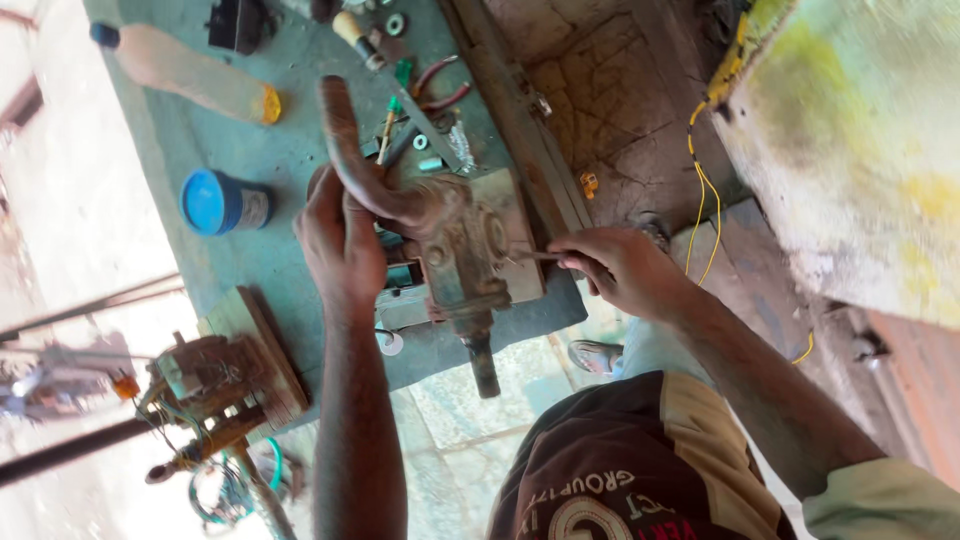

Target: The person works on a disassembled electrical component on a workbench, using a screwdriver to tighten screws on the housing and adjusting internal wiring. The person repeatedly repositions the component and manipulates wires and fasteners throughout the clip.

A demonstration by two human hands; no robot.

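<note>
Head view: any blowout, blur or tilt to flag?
Head view: the left edge is blown out to near white; the pale wall at upper right is soft and washed; the frame is rotated; both hands, left hand and right hand, and the rusty metal part are evenly lit and fairly sharp.

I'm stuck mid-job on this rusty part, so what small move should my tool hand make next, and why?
Probably press the thin metal tool a little further in, since its tip already sits at the side of the rusty brown metal casting. The right hand grips the tool, and the left hand steadies the casting by its curved pipe.
</note>
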